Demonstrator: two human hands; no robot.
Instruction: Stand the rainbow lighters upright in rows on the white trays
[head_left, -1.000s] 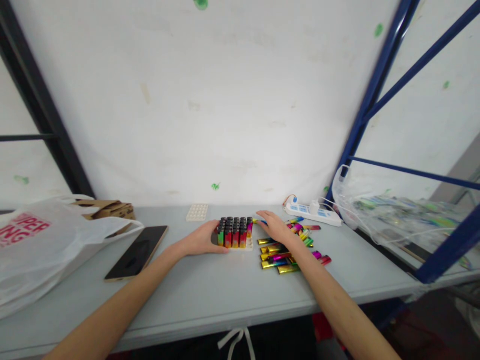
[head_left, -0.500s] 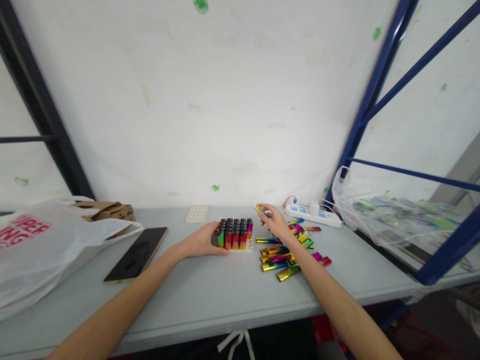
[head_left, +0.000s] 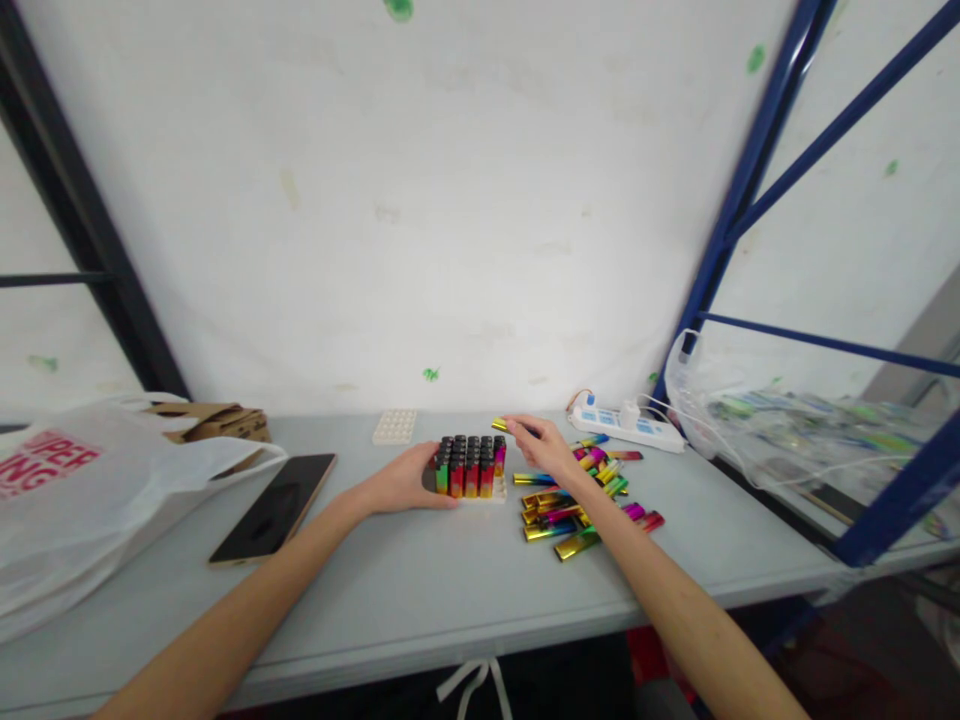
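Observation:
Several shiny lighters (head_left: 472, 474) with black tops stand upright in rows in a white tray (head_left: 500, 491). The tray's front right part holds no lighters. My left hand (head_left: 407, 480) is curled around the left side of the tray, fingers behind and thumb along the front. Just above and behind the tray's right side, my right hand (head_left: 546, 446) pinches one gold-coloured lighter (head_left: 499, 424), tilted nearly flat. Below that forearm lies a loose pile of metallic multicoloured lighters (head_left: 551, 518), partly covered by the arm.
Against the wall sits another white tray (head_left: 394, 427) with pockets. A phone (head_left: 274, 508) and a white plastic bag (head_left: 112, 490) are at the left, with brown cardboard (head_left: 225, 420) behind. A power strip (head_left: 637, 430) lies back right, near a blue shelf post (head_left: 720, 220).
My right hand has moved left and slightly down with the lighter, which has turned from steep to nearly flat. The left hand and the tray stay in place.

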